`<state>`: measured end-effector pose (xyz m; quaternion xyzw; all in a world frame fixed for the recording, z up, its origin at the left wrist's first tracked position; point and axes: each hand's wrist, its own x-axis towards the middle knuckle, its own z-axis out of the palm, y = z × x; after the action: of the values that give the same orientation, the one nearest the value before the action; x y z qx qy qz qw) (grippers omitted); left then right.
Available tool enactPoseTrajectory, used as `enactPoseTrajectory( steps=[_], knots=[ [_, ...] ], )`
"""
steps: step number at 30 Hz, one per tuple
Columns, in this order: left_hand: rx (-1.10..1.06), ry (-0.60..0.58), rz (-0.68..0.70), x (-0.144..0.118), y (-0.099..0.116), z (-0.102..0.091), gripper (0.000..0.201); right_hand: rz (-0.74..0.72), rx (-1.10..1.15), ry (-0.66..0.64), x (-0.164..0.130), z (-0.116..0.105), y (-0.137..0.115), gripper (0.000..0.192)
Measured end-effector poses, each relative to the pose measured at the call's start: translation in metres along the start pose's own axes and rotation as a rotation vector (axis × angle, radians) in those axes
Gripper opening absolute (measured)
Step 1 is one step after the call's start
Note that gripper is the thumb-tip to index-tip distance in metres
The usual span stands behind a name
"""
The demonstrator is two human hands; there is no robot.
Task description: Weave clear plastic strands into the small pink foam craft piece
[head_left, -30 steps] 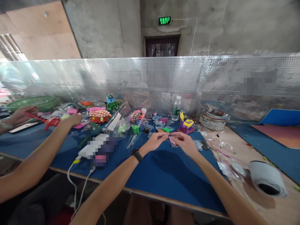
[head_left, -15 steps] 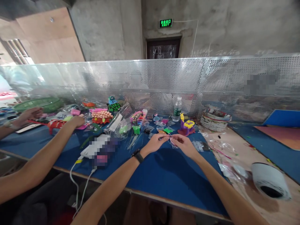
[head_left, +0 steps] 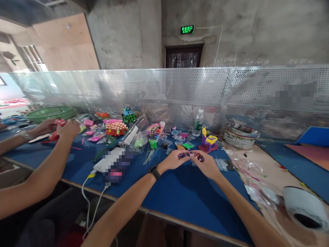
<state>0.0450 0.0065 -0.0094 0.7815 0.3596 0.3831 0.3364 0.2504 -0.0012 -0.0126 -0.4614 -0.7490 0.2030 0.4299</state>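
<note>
My left hand [head_left: 174, 160] and my right hand [head_left: 206, 164] meet fingertip to fingertip above the blue table mat [head_left: 190, 202]. Both are closed in a pinch on something small and thin with pinkish and dark parts, too small to name. A clear bag with green clay [head_left: 187, 145] lies just behind my fingers. Beyond my right hand stands a purple and yellow clay figure [head_left: 209, 140] on a reddish base. Past it is a water bottle [head_left: 198, 123]. Thin wires [head_left: 149, 156] lie to the left of my left hand.
At the left, a co-worker's hands [head_left: 68, 128] hold a red clay figure [head_left: 61, 122]. Near them are a green basket [head_left: 50, 114], an orange spiky figure [head_left: 115, 128] and a white power bank [head_left: 109, 161] with cables. On the right are a woven basket [head_left: 241, 137] and a white cup-like container [head_left: 304, 207].
My hands stay together in a pinch, with fingers slightly shifted. The co-worker's hands have come together and lifted the red figure off the table. The view has shifted slightly.
</note>
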Motion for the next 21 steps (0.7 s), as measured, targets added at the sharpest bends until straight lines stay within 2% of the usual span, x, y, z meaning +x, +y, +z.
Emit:
enactPoseTrajectory(
  steps=[5,14,21],
  knots=[
    [-0.031,0.007,-0.019,0.000,0.002,-0.001,0.042,0.024,0.047,0.003,0.001,-0.003,-0.001,0.040],
    [-0.069,0.018,0.056,0.003,-0.007,0.001,0.044,0.034,0.264,-0.005,0.005,-0.011,0.004,0.037],
    [-0.148,0.009,0.040,0.005,-0.007,0.002,0.040,0.049,0.353,-0.020,0.006,-0.014,0.004,0.033]
  ],
)
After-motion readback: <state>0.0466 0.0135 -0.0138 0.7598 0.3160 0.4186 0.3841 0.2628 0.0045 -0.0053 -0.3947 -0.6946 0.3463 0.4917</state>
